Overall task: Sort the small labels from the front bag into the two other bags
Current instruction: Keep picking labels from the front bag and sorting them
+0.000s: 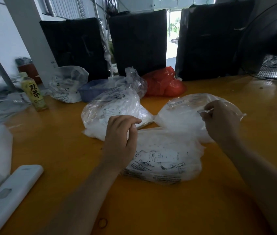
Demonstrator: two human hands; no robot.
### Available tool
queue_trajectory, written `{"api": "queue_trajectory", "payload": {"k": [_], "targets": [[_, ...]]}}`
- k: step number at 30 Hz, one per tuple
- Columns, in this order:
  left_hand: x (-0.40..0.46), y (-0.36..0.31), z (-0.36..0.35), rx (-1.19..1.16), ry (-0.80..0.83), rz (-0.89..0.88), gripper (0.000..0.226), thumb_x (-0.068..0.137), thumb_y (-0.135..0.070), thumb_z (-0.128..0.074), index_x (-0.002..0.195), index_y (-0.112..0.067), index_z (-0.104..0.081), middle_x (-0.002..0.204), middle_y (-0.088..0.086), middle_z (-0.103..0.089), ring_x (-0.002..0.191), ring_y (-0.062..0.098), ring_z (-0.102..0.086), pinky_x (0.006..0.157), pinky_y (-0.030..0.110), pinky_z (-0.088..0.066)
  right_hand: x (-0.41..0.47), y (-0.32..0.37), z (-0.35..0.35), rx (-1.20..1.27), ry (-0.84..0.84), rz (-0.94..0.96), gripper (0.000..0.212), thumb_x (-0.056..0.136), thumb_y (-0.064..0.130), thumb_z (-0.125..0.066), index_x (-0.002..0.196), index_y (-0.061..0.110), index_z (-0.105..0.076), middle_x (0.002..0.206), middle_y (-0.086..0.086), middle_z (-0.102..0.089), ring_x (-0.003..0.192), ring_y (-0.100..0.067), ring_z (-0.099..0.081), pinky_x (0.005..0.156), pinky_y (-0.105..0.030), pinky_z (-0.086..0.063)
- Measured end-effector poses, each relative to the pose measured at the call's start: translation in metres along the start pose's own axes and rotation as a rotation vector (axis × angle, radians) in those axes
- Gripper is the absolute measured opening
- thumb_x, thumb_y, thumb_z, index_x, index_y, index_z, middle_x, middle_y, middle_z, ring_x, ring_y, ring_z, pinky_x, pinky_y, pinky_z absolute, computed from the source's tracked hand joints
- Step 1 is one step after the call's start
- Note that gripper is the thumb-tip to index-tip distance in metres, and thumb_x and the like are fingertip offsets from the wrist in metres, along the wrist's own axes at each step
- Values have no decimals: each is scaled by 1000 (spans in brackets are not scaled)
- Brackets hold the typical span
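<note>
On the orange table [236,192] the front bag [164,160], clear plastic full of small printed labels, lay nearest us. Our left hand [120,138] hovered over its left end, fingers curled with thumb meeting forefinger; whether it held a label we could not tell. Our right hand [219,119] pinched the film of the right rear bag [181,114]. The left rear bag [114,109] lay just beside it.

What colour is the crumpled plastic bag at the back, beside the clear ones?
The crumpled plastic bag is red, seen in the head view.
</note>
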State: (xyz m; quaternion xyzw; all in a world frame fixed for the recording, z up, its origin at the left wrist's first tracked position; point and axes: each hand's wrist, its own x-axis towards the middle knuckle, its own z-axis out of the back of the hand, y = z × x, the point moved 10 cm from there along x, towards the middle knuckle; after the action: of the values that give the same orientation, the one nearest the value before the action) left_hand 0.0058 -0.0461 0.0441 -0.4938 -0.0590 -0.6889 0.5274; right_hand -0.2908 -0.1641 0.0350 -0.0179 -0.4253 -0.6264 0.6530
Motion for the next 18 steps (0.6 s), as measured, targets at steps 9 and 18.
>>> {"api": "queue_trajectory", "payload": {"k": [9,18], "targets": [[-1,-3,0,17,-10,-43,40,103,-23,-37,113,-11,-74,111,-6,-67,114,12,-51,102,13,-33,-4,17,14,22,39,53,32,97,32,-68,119,8,-66,98,-12,-74,92,-27,-67,91,-44,-52],[-13,0,-36,-361,282,220,44,95,-59,-52,132,-36,-63,120,-25,-67,115,-1,-61,88,10,-48,-44,75,-11,856,400,-27,17,105,21,-53,105,12,-67,81,-7,-76,75,-24,-73,74,-33,-61]]}}
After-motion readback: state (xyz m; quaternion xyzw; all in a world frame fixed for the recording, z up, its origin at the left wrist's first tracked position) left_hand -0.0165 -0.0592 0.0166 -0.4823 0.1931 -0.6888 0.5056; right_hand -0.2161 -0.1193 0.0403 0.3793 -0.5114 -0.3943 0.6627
